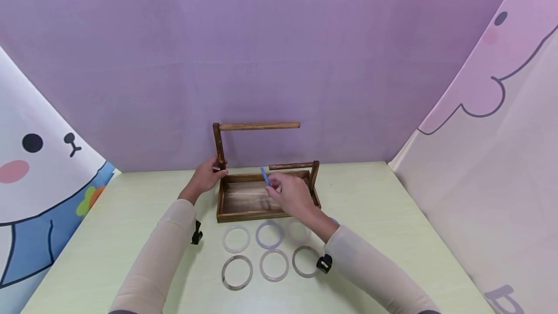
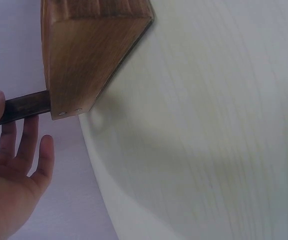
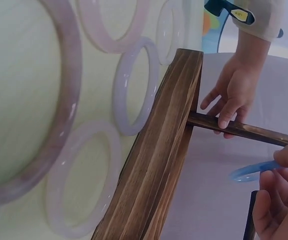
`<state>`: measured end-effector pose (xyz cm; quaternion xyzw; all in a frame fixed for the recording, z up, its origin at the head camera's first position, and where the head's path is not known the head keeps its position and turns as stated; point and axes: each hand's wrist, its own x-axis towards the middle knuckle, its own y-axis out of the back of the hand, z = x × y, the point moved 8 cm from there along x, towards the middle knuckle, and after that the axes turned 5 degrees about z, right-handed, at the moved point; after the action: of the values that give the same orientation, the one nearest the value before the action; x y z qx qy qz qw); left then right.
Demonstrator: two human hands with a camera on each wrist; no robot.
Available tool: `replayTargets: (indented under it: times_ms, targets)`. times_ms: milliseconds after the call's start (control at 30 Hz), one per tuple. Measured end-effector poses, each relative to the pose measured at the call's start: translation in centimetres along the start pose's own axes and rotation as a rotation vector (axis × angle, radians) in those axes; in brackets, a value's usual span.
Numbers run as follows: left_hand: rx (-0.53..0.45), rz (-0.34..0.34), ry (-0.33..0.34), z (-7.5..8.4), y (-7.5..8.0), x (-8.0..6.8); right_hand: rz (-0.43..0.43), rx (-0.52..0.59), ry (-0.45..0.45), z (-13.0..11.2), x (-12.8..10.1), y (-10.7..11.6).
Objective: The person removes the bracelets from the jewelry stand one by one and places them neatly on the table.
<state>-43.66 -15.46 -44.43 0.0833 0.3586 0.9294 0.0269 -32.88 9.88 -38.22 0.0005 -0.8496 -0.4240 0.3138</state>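
Note:
My right hand point(image 1: 293, 195) pinches a blue bangle point(image 3: 253, 170) between thumb and fingers, above the tray part of a dark wooden rack point(image 1: 253, 216). In the head view the bangle appears nearly edge-on, close to the free end of the rack's lower right bar point(image 1: 289, 165). At the rack's left end my left hand point(image 1: 207, 177) holds the base of the tall post point(image 1: 219, 144), thumb in front and fingers behind. The left wrist view shows those fingers point(image 2: 30, 137) against the dark post, beside the tray's end.
Several pale bangles lie in two rows before the rack, among them a lavender one point(image 1: 269, 235) and a grey-brown one point(image 1: 237, 273). A higher bar point(image 1: 261, 126) juts rightward from the tall post. The purple backdrop point(image 1: 279, 62) stands close behind.

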Motion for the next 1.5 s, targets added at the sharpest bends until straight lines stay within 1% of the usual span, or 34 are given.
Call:
replayTargets:
  times_ms: [133,367,567,733,867,1167,1267,1367,1500]
  targets:
    - [-0.002,-0.003,0.011,0.0,0.0,0.0,-0.008,0.003,0.015,0.2,-0.4,0.1]
    - [-0.010,-0.011,0.003,-0.1,-0.1,0.0,-0.028,-0.028,0.040,0.4,-1.1,0.4]
    - [-0.003,-0.013,0.015,-0.1,-0.1,-0.1,-0.005,-0.062,0.092,0.7,-1.8,0.8]
    - [-0.006,-0.002,0.006,-0.1,0.0,0.0,0.022,-0.032,0.156,1.0,-2.4,1.2]
    - [-0.011,0.003,-0.002,-0.1,0.0,0.1,0.005,-0.005,0.176,1.4,-2.9,1.4]
    - [0.003,0.008,-0.025,-0.1,0.1,0.0,-0.051,0.000,0.173,2.4,-4.0,1.8]
    - [0.003,0.011,-0.022,-0.1,0.1,-0.1,-0.067,0.001,0.172,2.8,-4.4,2.1]
    - [0.002,0.008,-0.021,-0.1,0.0,-0.1,-0.074,0.008,0.189,3.0,-5.0,2.5]
    - [-0.001,0.009,-0.024,0.1,0.0,-0.1,-0.090,0.013,0.237,3.4,-5.8,2.9]
